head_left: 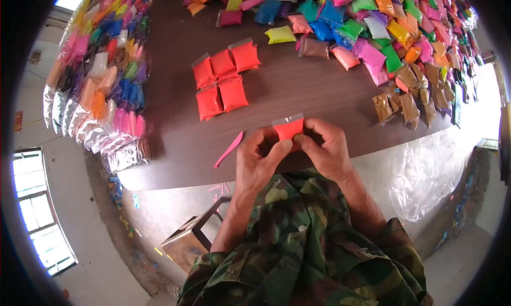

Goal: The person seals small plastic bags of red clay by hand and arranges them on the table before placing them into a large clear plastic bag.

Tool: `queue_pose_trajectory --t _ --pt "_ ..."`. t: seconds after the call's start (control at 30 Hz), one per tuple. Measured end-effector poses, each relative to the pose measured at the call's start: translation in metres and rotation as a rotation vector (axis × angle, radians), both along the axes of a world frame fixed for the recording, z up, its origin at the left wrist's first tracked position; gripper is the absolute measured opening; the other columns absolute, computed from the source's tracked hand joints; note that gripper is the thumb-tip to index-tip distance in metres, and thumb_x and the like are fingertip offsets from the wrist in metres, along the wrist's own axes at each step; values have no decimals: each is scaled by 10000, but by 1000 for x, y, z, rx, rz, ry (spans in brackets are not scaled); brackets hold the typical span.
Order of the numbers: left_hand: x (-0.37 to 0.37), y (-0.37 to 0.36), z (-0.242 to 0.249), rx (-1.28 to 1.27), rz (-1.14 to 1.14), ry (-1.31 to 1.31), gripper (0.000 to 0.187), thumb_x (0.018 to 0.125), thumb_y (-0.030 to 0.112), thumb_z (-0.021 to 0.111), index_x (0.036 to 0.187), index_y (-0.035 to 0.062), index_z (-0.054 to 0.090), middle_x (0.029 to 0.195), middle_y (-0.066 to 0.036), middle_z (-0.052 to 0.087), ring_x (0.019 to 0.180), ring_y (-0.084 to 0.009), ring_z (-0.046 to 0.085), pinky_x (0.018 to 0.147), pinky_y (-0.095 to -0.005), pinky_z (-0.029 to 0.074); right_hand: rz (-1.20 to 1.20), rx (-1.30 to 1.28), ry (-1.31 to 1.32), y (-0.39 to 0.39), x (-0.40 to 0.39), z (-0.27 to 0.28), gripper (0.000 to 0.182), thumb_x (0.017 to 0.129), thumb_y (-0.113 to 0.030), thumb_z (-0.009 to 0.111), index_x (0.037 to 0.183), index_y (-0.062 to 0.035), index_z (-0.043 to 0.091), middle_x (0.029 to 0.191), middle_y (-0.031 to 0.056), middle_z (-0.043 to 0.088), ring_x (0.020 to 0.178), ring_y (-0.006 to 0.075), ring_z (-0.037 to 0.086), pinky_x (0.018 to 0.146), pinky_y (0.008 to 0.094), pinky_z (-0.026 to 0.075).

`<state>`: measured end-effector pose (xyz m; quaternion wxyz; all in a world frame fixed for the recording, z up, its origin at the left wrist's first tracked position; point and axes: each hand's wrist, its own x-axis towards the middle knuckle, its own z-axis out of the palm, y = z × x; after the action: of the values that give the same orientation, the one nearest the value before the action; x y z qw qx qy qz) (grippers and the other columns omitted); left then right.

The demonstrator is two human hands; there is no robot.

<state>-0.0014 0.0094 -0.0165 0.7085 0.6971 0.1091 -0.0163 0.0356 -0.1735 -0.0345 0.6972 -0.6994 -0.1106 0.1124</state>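
Left hand (254, 161) and right hand (329, 150) both pinch a red packet (289, 128); looks like a squeezing step; next calls for even thumb pressure.

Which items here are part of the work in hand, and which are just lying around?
In the work:
Held red packet, between left hand and right hand
Five matching red packets, probably

Seemingly lying about:
Pink plastic tool, untouched
Mixed-colour packets
Brown packets
Bagged stacks
Clear plastic sheeting
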Motion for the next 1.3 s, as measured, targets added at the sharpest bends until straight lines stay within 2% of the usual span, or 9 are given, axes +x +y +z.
queue_pose_trajectory --t 0.1,0.3,0.4,0.5,0.7,1.0,1.1,1.2,1.3 --pt "1 3 -6 127 -26 -56 233 972 187 779 1031 -31 719 884 -28 715 815 -77 603 721 -260 492 -36 -7 -34 3 -2 5 221 987 -116 710 1155 27 702 1001 88 737 924 101 643 810 305 540" --pt "-2 10 -15 91 -28 -56 211 971 178 782 1011 -14 705 835 17 641 789 -57 539 691 -243 453 -17 -32 76 6 -2 15 227 980 -151 738 1125 21 707 976 75 737 894 90 631 777 292 533" --pt "-2 6 -9 134 -25 -97 202 977 168 775 1018 -17 704 828 19 649 777 -59 551 691 -241 458 -13 -43 45 3 -2 17 212 975 -145 742 1107 16 711 943 69 729 862 88 622 760 289 529" --pt "-1 -2 0 -108 59 19 197 986 163 765 1014 -21 700 836 12 665 769 -58 562 692 -243 463 -27 -33 36 3 -3 13 196 971 -142 745 1091 10 715 923 66 723 840 87 614 746 287 525" --pt "-2 10 -11 83 25 -59 194 999 160 748 1015 -28 702 848 -4 690 775 -57 574 708 -243 472 -43 -89 -31 8 -2 13 216 956 -156 764 1092 5 720 928 59 728 855 99 631 754 294 530" --pt "-3 1 -3 13 32 11 216 968 173 783 1027 -22 711 850 -1 696 794 -62 587 708 -247 484 -58 -36 15 5 -3 7 220 952 -126 764 1112 18 716 975 70 736 874 84 645 764 276 536" --pt "-3 6 -10 111 -80 -68 219 955 165 792 1043 -21 716 858 -5 703 796 -62 593 715 -244 487 -75 20 44 7 -4 9 213 955 -110 759 1120 17 715 985 67 733 874 85 645 767 275 537" --pt "-3 6 -6 36 -28 12 194 942 145 798 1001 -15 704 828 7 681 769 -54 573 687 -242 477 -64 10 25 9 -3 12 214 965 -126 750 1122 16 716 983 62 734 874 87 645 766 276 539" --pt "-4 13 -20 145 -36 -20 170 931 111 796 958 -10 679 794 17 653 750 -43 550 656 -243 464 -68 -26 -5 9 -3 10 219 979 -145 737 1128 15 716 991 58 733 878 88 648 765 274 539"
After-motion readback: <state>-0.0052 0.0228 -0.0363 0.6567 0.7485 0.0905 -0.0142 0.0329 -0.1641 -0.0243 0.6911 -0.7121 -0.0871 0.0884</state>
